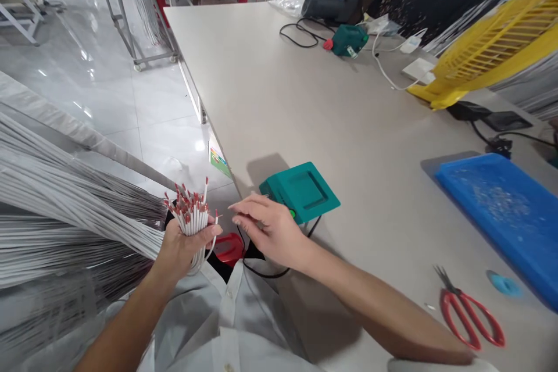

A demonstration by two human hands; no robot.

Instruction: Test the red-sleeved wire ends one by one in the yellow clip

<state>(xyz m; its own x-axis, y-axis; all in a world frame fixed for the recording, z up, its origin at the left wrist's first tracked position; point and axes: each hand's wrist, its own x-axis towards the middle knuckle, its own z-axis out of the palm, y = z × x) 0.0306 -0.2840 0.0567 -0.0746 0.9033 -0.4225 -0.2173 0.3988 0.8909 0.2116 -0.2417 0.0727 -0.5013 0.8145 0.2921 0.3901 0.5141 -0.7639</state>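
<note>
White cable bundle clamped in left hand; right hand just beside it, fingers slightly parted.

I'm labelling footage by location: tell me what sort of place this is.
Likely a cable workshop: white cables in the left hand, red-handled scissors, and small bits in a blue tray.
</note>
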